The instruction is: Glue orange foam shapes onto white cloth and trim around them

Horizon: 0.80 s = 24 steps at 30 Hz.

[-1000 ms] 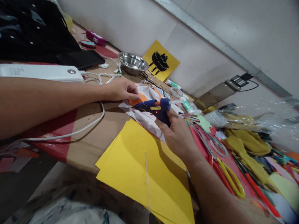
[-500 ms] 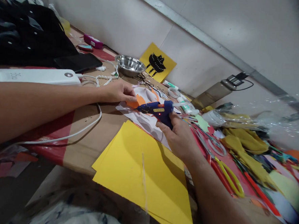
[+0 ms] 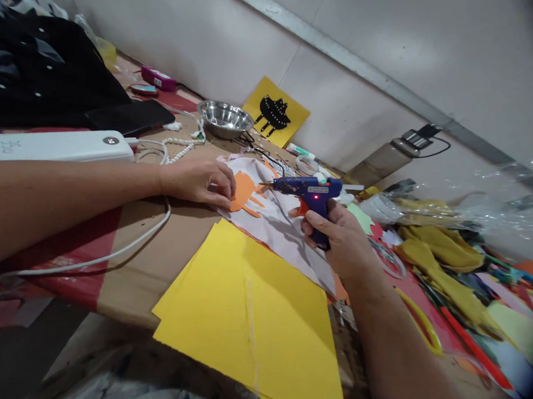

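My right hand (image 3: 343,231) is wrapped round the handle of a blue hot glue gun (image 3: 312,187), whose red light is lit. A clear glue stick pokes out of its back end. The nozzle points left, above the legs of an orange paper cutout (image 3: 243,192). My left hand (image 3: 204,180) pinches the left edge of that cutout with curled fingers. Under the cutout lies a crumpled white cloth (image 3: 287,225). Yellow sheets of card (image 3: 251,307) overlap the table's front edge, nearer to me.
Behind my hands stand a steel bowl (image 3: 225,120) and a yellow card with a black cutout (image 3: 275,113). A white power bank (image 3: 57,144) with a cable lies left. Scissors (image 3: 421,320), paper scraps and a bottle (image 3: 388,162) are on the right.
The glue gun has moved right and up, away from the cutout's body. More of the orange cutout shows now. My left hand stays at its left edge.
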Tool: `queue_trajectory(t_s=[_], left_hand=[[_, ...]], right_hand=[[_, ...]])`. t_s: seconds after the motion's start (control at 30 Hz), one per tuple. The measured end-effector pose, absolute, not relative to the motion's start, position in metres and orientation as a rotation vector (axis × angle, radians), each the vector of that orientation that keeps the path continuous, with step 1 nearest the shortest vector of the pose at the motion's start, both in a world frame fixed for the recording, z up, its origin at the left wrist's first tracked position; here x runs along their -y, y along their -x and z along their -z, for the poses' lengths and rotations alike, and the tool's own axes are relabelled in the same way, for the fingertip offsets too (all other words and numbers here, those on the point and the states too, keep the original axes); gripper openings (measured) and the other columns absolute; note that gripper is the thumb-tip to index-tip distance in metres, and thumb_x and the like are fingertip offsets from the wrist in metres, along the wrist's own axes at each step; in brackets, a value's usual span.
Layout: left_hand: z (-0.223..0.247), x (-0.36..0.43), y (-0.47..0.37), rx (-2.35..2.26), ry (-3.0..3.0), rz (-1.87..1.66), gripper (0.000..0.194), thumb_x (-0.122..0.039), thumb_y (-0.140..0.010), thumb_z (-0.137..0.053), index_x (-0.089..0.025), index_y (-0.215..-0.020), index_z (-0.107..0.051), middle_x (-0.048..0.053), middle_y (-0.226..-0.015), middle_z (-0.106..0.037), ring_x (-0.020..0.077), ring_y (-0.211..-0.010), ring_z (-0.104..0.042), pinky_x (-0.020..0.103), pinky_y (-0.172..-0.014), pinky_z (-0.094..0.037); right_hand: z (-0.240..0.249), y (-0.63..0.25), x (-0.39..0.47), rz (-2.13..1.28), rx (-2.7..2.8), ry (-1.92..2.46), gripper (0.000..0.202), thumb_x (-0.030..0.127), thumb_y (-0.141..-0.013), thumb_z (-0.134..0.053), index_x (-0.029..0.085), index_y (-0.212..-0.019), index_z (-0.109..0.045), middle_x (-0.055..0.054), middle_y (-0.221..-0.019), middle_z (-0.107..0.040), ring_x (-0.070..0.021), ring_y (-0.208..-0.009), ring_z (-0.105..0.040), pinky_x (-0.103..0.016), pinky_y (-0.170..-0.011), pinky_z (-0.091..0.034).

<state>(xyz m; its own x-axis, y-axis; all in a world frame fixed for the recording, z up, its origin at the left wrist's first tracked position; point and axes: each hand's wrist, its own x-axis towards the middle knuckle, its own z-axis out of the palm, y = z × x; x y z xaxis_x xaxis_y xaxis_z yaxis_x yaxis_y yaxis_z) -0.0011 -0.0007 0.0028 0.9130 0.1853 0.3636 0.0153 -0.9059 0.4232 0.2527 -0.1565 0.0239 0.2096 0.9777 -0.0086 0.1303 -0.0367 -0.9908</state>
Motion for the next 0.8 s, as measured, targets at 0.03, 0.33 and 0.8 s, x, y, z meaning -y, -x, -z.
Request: queue_trajectory(t_s=[0.03, 0.33, 0.8], left_hand=[[-0.004, 0.001, 0.001, -0.112, -2.667, -0.56, 0.025, -0.037, -0.086, -0.061, -0.019, -0.078, -0.076, 0.007, -0.093, -0.074, 0.013, -0.084, -0.065, 0.02, -0.08, -0.045], [-0.013, 0.006, 0.007, -0.117, -2.625, -0.574, 0.038, -0.041, -0.095, -0.046, -0.017, -0.098, -0.075, 0.012, -0.106, -0.073, 0.0169, -0.097, -0.067, 0.023, -0.089, -0.045], [-0.014, 0.014, 0.005, 0.03, -2.745, -0.36, 0.039, -0.041, -0.097, -0.041, -0.018, -0.113, -0.068, 0.013, -0.109, -0.071, 0.0184, -0.102, -0.064, 0.025, -0.092, -0.042]], right_hand=[[-0.023, -0.253, 0.155, -1.007, 1.095, 1.407, 0.038, 0.031, -0.064, -0.076, 0.022, -0.092, -0.051, 0.004, -0.064, -0.058, -0.009, -0.05, -0.044, -0.018, -0.037, -0.032], [-0.019, -0.263, 0.149, -1.097, 0.855, 1.281, 0.03, 0.026, -0.067, -0.073, 0.019, -0.092, -0.057, -0.004, -0.089, -0.066, -0.0065, -0.054, -0.042, -0.014, -0.035, -0.028], [-0.021, -0.264, 0.146, -1.068, 0.788, 1.222, 0.03, 0.022, -0.063, -0.074, 0.02, -0.085, -0.055, -0.001, -0.077, -0.058, -0.0071, -0.053, -0.04, -0.015, -0.035, -0.026]])
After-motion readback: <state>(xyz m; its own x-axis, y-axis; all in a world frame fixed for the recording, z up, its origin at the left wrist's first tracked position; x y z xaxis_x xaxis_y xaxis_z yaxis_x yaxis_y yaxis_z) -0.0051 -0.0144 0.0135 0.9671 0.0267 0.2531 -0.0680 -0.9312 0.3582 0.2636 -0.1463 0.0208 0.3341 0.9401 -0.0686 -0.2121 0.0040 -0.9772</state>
